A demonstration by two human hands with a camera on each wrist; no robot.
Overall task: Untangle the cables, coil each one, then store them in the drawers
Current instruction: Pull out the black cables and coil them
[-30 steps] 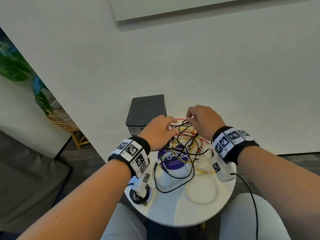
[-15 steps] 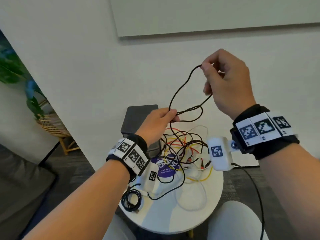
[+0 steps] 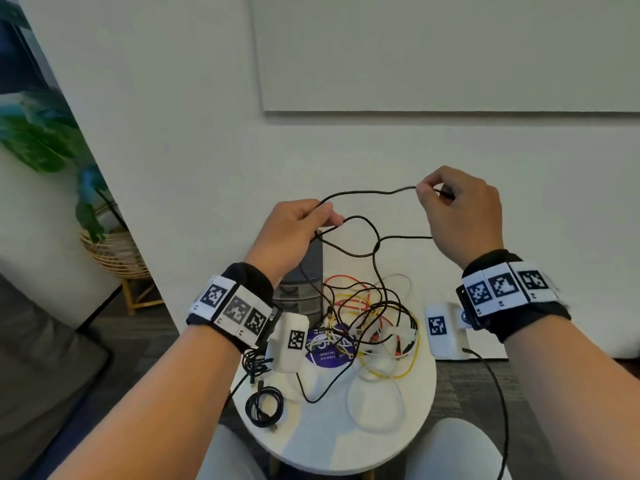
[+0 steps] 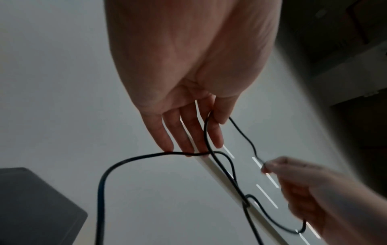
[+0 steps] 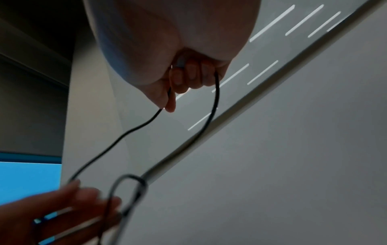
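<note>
On round white table (image 3: 398, 441), tangled cables (image 3: 367, 317)

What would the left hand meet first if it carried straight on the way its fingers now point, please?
Probably only the black cable the left hand already holds; beyond that, the white wall. Depth is unclear.

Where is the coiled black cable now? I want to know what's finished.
In the head view, the coiled black cable lies on the round table's near-left edge, below the left wrist, apart from the tangle.

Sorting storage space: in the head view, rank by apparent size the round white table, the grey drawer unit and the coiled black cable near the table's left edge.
1. round white table
2. grey drawer unit, partly hidden by the left hand
3. coiled black cable
</note>
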